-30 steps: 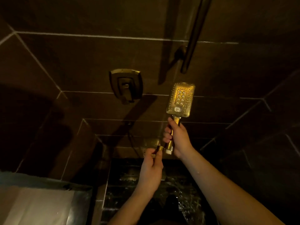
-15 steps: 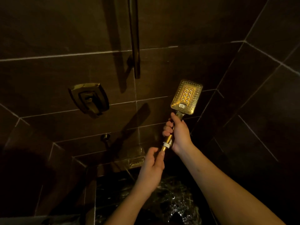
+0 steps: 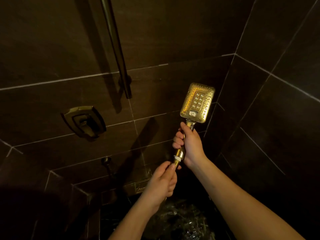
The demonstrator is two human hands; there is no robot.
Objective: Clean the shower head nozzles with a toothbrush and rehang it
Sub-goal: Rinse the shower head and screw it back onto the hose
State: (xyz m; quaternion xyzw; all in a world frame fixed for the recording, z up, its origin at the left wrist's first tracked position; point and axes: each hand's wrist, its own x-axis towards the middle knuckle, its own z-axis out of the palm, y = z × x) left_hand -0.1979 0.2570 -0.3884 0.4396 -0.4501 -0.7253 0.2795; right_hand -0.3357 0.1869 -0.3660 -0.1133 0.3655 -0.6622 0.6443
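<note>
Gold rectangular shower head (image 3: 197, 102), nozzles outward

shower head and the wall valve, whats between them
In the head view, only dark wall tile with pale grout lines lies between the shower head and the valve; the rail ends just above that stretch.

No text, brand or number can be read anywhere here. The shower head (image 3: 197, 102) carries a small white button with a swirl-like mark near the base of its face, too small to make out as a letter or logo. A metal plate (image 3: 142, 187) low on the far wall seems to bear embossed marks, but they are too dim and blurred to read.
</note>
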